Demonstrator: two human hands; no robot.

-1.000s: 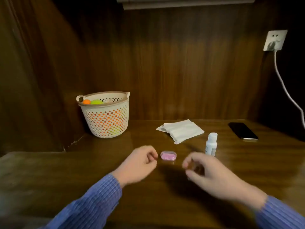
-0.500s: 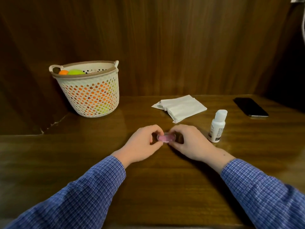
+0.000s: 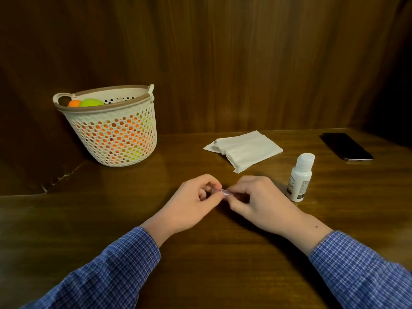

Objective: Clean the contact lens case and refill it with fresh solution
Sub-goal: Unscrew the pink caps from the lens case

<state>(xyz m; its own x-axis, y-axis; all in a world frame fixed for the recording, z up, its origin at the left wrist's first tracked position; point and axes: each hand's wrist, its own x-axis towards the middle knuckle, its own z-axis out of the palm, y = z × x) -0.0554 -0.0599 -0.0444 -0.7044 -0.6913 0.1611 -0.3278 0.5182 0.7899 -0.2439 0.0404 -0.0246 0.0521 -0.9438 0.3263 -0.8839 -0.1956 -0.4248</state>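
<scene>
Case (image 3: 219,192) lifted since 0.5 s ago; 2 hands (image 3: 196,204) (image 3: 256,201) pinching it over wooden desk (image 3: 200,253).

Glossy wooden table (image 3: 223,264), perforated plastic basket (image 3: 116,134).

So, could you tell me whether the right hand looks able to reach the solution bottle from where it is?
Probably yes: the solution bottle stands upright just beside the right hand with bare table between, though that hand currently pinches the lens case.

The contact lens case (image 3: 219,192) was pink, the sleeves (image 3: 124,264) blue checked (small white grid), the solution bottle (image 3: 299,177) white.
</scene>
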